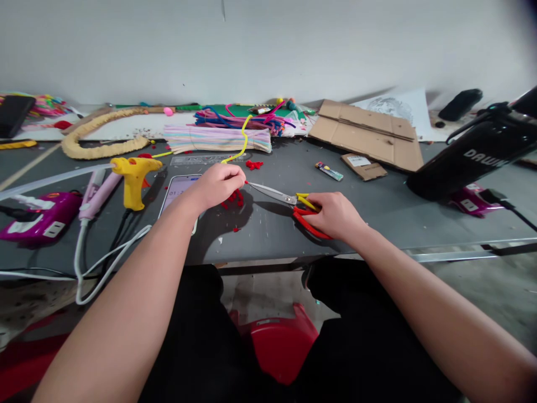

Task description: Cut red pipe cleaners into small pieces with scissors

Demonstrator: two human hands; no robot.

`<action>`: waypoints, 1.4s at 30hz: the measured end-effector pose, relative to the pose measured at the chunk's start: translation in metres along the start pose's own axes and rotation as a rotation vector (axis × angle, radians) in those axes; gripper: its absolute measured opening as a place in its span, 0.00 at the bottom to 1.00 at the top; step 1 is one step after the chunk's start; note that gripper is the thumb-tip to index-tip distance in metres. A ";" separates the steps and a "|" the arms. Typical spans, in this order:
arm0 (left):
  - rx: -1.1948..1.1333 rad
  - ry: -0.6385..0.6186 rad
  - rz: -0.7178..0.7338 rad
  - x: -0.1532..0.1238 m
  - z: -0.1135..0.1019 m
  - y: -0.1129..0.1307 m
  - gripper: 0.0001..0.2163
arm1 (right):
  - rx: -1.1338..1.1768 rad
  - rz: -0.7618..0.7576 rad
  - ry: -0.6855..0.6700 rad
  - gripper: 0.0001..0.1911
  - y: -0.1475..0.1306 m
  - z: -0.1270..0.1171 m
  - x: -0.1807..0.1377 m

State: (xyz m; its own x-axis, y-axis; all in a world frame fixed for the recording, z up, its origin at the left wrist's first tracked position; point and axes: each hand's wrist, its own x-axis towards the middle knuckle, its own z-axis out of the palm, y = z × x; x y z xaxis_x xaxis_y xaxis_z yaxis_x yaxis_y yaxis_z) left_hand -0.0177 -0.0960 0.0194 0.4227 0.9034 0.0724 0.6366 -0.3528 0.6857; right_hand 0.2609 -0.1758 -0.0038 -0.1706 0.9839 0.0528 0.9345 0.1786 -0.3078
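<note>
My left hand (222,183) is closed in a pinch on a yellow pipe cleaner (244,140), whose bent length rises behind the knuckles. A small red tip shows at its fingertips, right by the scissor points. My right hand (335,214) grips scissors (274,193) by their red and yellow handles. The blades point left and look nearly closed. Beneath my left hand lie red fuzzy pieces (235,200), partly hidden by it. Another red fuzzy piece (254,165) rests just beyond. A phone (178,187) with a lit screen is partly covered by my left wrist.
A yellow glue gun (136,176), a pink corded tool (100,193) and a purple power strip (42,218) are at left. Pastel pipe cleaners (218,139) lie at the back. Cardboard (369,134), a lighter (329,170) and a black bottle (465,154) occupy the right.
</note>
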 end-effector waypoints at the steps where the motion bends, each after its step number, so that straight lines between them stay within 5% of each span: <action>1: -0.002 0.000 0.000 0.000 0.000 0.000 0.09 | 0.000 0.000 0.000 0.19 0.000 0.000 0.000; 42: -0.042 0.064 0.018 0.000 0.001 -0.003 0.10 | -0.003 0.047 0.008 0.15 0.001 0.002 0.000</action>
State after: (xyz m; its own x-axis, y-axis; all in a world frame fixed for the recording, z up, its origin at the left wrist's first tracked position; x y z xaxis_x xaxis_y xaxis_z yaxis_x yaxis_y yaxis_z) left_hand -0.0192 -0.0951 0.0165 0.3913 0.9110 0.1302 0.6012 -0.3602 0.7133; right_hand 0.2609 -0.1760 -0.0060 -0.1240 0.9912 0.0456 0.9424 0.1320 -0.3073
